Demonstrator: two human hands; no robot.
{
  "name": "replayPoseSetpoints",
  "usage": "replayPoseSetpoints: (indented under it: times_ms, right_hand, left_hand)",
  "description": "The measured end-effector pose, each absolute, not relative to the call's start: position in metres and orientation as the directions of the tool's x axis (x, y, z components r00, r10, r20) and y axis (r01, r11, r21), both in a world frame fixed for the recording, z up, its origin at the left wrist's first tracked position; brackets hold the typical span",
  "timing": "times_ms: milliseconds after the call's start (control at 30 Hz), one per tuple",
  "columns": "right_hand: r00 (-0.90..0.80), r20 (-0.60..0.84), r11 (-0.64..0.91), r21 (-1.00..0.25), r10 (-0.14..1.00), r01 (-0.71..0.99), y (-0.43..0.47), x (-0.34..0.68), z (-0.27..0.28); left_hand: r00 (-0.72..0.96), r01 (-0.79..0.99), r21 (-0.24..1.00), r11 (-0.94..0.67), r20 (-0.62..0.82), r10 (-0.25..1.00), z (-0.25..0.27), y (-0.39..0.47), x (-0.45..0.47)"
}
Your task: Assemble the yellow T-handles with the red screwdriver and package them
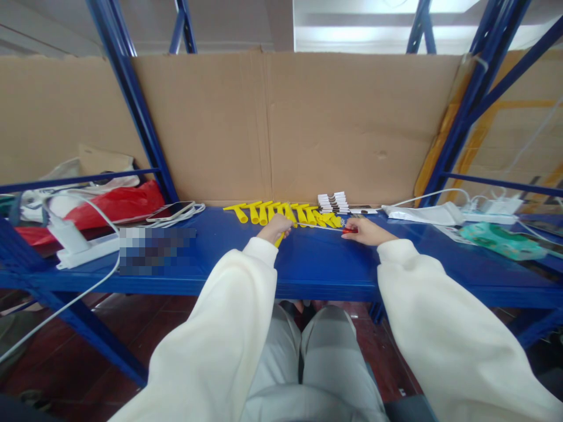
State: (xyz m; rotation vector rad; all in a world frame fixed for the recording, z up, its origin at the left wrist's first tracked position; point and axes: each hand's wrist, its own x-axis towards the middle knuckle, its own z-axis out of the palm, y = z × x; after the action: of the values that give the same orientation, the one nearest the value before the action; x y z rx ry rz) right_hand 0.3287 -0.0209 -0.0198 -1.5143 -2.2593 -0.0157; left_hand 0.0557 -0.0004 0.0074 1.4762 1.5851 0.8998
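My left hand (pixel 278 227) is closed around a yellow plastic piece (pixel 280 239), mostly hidden by the fingers. My right hand (pixel 364 230) grips the red handle of a screwdriver (pixel 349 231), whose thin shaft points left and reaches my left hand. Whether the tip touches the yellow piece is too small to tell. Just behind my left hand lies a row of yellow T-shaped plastic parts (pixel 254 212). Flat yellow pieces (pixel 324 219) are heaped between the hands, with tiny silvery bits at their right end. White pieces with dark ends (pixel 332 202) are stacked behind them.
The blue shelf (pixel 321 264) has cardboard (pixel 343 129) at its back. On the left are a phone (pixel 170 211), a power strip (pixel 88 251) and a red bag (pixel 118 205). To the right lie a white pouch (pixel 424 213), a green packet (pixel 504 240) and another power strip (pixel 490 218).
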Motion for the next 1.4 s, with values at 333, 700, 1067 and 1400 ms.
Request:
replayPoseSetpoints:
  times_ms: [333,700,1067,1400]
  right_hand:
    - [-0.267,0.287,0.336,-0.228,0.920,0.914,-0.0218,0.3267,-0.0190]
    - [-0.217,0.329,0.305,-0.244,0.919,0.921,-0.0244,0.3232,-0.0170]
    - [-0.281,0.322,0.355,-0.198,0.904,0.914,-0.0251,0.3249,-0.0151]
    - [-0.294,0.261,0.352,-0.211,0.919,0.912,-0.0277,0.3225,-0.0139]
  left_hand:
    - [-0.017,0.455,0.888,0.063,-0.062,0.998,0.0071,-0.0019,0.0571]
    - [-0.009,0.478,0.877,0.051,-0.053,0.999,0.0065,-0.0014,0.0572]
    - [-0.003,0.499,0.866,0.036,-0.040,0.999,0.0049,-0.0001,0.0576]
    - [-0.006,0.486,0.874,0.024,-0.025,1.000,0.0015,0.0040,0.0563]
